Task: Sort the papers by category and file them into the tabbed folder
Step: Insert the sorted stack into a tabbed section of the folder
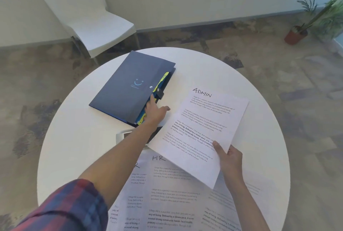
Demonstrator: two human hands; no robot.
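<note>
A dark blue tabbed folder (128,86) lies on the far left part of the round white table (74,147), with yellow and blue tabs showing along its right edge. My left hand (155,113) reaches to that edge, its index finger straight on the cover beside the tabs and its thumb spread; the other fingers are hidden. A sheet headed ADMIN (202,128) is raised over the table's right half, pinched at its lower right edge by my right hand (229,160). Several more printed sheets, one headed HR (167,184), lie spread at the near edge.
A flat white and black device (128,135) lies partly under my left forearm and the ADMIN sheet. Beyond the table a white chair (100,32) stands at the back left, and a potted plant (297,35) at the back right on the patterned floor.
</note>
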